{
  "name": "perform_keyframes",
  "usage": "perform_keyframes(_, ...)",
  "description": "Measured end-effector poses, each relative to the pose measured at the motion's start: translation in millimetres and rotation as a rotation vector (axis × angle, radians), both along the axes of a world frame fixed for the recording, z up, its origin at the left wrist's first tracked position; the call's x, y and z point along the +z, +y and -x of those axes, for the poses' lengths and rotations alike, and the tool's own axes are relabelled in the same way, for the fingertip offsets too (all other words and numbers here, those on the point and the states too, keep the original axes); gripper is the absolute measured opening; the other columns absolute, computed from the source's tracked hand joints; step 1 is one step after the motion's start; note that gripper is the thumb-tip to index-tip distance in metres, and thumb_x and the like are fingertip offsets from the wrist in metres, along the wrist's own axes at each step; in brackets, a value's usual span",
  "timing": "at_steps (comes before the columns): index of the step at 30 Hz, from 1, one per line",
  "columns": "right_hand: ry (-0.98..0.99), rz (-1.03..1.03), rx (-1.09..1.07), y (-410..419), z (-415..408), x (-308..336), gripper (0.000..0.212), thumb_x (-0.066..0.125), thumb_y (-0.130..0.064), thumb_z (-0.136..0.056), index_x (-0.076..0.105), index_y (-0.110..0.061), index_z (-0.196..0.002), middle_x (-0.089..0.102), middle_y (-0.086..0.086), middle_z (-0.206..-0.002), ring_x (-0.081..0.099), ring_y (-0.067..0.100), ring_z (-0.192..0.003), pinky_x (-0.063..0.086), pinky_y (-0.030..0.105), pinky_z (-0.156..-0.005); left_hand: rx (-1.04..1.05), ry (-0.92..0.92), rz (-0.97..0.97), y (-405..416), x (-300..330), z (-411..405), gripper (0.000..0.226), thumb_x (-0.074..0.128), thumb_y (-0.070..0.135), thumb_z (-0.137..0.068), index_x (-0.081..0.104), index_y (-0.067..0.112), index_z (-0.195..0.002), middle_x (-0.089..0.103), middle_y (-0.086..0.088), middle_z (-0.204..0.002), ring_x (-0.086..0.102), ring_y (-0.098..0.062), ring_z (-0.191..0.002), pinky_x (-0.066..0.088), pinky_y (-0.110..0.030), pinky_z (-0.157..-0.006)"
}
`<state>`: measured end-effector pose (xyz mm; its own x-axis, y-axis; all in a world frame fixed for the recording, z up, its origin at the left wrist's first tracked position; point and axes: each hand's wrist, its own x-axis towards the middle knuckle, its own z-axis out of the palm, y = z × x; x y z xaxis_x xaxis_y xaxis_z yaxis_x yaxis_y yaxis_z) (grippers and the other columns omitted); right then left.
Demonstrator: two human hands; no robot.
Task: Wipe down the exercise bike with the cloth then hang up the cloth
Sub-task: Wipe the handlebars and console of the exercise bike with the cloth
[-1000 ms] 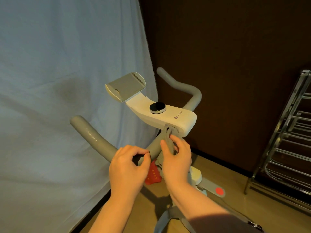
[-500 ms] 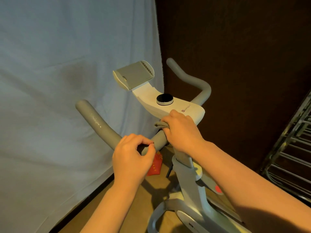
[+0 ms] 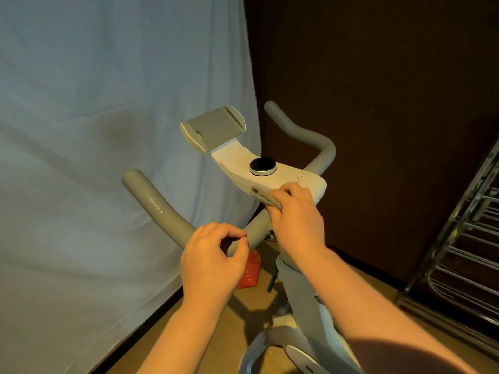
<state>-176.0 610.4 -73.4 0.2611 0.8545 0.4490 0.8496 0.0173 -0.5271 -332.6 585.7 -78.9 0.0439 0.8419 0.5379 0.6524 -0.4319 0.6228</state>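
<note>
Grey cloth (image 3: 266, 198), bunched small, sits against the near edge of the white console (image 3: 272, 179) on the exercise bike (image 3: 305, 300). Right hand (image 3: 295, 222) covers most of it; grip closed round the cloth, fingers curled over, pressing it to the console where that meets the handlebar. Only a strip of cloth shows past the fingertips.

Left hand (image 3: 213, 261) hangs just in front of the left handlebar (image 3: 159, 206), below and left of the right hand. Fingers curled, thumb and forefinger tips nearly meeting; grip holds nothing, not touching the bar as far as can be seen.

Black round knob (image 3: 262, 166) with a silver rim on top of the console, just beyond the right hand. Grey tablet holder (image 3: 214, 128) tilted up at the console's far end. Right handlebar (image 3: 310, 139) curves up behind.

Red object (image 3: 249, 271) on the wooden floor (image 3: 232, 333) under the bars, partly hidden. Pale blue sheet (image 3: 94, 130) hangs at left. Metal rack (image 3: 464, 252) stands at the right edge.
</note>
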Motion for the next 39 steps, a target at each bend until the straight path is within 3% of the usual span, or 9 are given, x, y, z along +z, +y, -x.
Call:
perform_keyframes(3, 0.348, -0.115, -0.021, -12, 18, -17, 0.031, 0.06, -0.015, -0.093, 0.063, -0.02, -0.124, 0.046, -0.007, -0.12, 0.044, 0.012, -0.117, 0.042, 0.02, -0.087, 0.003, 0.021, 0.01, 0, 1, -1, 0.016, 0.074, 0.018, -0.075, 0.07, 0.033, -0.08, 0.062, 0.019, -0.075, 0.056, -0.004, -0.08, 0.043, -0.019, -0.066)
perform_keyframes(8, 0.543, -0.213, -0.221, 3, 20, -10, 0.024, 0.059, -0.017, -0.094, 0.067, -0.017, -0.116, 0.044, -0.007, -0.107, 0.05, 0.017, -0.106, 0.039, 0.022, -0.077, 0.015, 0.189, 0.127, 9, 17, -3, 0.007, 0.068, 0.037, -0.08, 0.072, 0.039, -0.085, 0.058, 0.019, -0.076, 0.055, -0.004, -0.081, 0.042, -0.025, -0.063)
perform_keyframes(11, 0.416, -0.236, -0.199, -6, 35, -19, 0.028, 0.06, -0.01, -0.089, 0.068, -0.018, -0.116, 0.048, -0.004, -0.11, 0.043, 0.015, -0.11, 0.036, 0.02, -0.08, 0.012, 0.196, 0.197, 14, 22, -3, 0.009, 0.069, 0.043, -0.079, 0.072, 0.039, -0.087, 0.058, 0.017, -0.078, 0.056, -0.005, -0.08, 0.045, -0.027, -0.063)
perform_keyframes(16, 0.26, -0.1, -0.111, 7, 2, -11, 0.026, 0.06, -0.013, -0.091, 0.067, -0.019, -0.115, 0.051, -0.004, -0.114, 0.047, 0.017, -0.109, 0.05, 0.032, -0.079, 0.014, 0.106, 0.246, 15, 21, -4, 0.007, 0.074, 0.042, -0.077, 0.073, 0.038, -0.083, 0.06, 0.016, -0.078, 0.057, -0.006, -0.078, 0.049, -0.031, -0.067)
perform_keyframes(22, 0.103, -0.082, 0.022, -9, -3, -15, 0.034, 0.061, -0.01, -0.089, 0.065, -0.018, -0.121, 0.051, -0.003, -0.113, 0.045, 0.016, -0.111, 0.047, 0.03, -0.082, 0.015, 0.092, 0.234, 14, 17, -4, 0.008, 0.074, 0.042, -0.079, 0.074, 0.037, -0.085, 0.06, 0.015, -0.079, 0.057, -0.007, -0.08, 0.05, -0.034, -0.069)
perform_keyframes(27, 0.257, -0.134, -0.07, -11, 14, -14, 0.035, 0.059, -0.003, -0.088, 0.065, -0.014, -0.121, 0.052, 0.0, -0.114, 0.046, 0.019, -0.111, 0.046, 0.03, -0.087, 0.018, 0.081, 0.235, 14, 19, -4, 0.008, 0.075, 0.04, -0.077, 0.075, 0.036, -0.084, 0.06, 0.014, -0.077, 0.058, -0.008, -0.078, 0.049, -0.032, -0.066)
perform_keyframes(30, 0.179, -0.118, 0.024, -14, 12, -15, 0.034, 0.061, -0.007, -0.088, 0.065, -0.016, -0.121, 0.05, -0.001, -0.114, 0.043, 0.015, -0.113, 0.044, 0.027, -0.086, 0.018, 0.077, 0.228, 13, 20, -5, 0.007, 0.075, 0.039, -0.078, 0.075, 0.036, -0.084, 0.06, 0.013, -0.077, 0.057, -0.009, -0.077, 0.046, -0.029, -0.063)
perform_keyframes(33, 0.117, -0.041, -0.073, 0, -1, -4, 0.031, 0.058, -0.015, -0.092, 0.065, -0.018, -0.121, 0.05, -0.001, -0.117, 0.041, 0.017, -0.114, 0.05, 0.034, -0.077, 0.026, 0.07, 0.235, 13, 20, -6, 0.005, 0.076, 0.038, -0.078, 0.075, 0.036, -0.083, 0.06, 0.013, -0.077, 0.057, -0.009, -0.076, 0.043, -0.026, -0.06)
perform_keyframes(39, 0.142, -0.011, 0.025, -12, 17, -2, 0.029, 0.061, -0.016, -0.088, 0.065, -0.023, -0.116, 0.046, -0.006, -0.116, 0.038, 0.014, -0.114, 0.047, 0.031, -0.083, 0.007, 0.065, 0.231, 14, 19, -4, 0.004, 0.076, 0.039, -0.077, 0.072, 0.04, -0.077, 0.061, 0.013, -0.076, 0.059, -0.008, -0.076, 0.05, -0.032, -0.065)
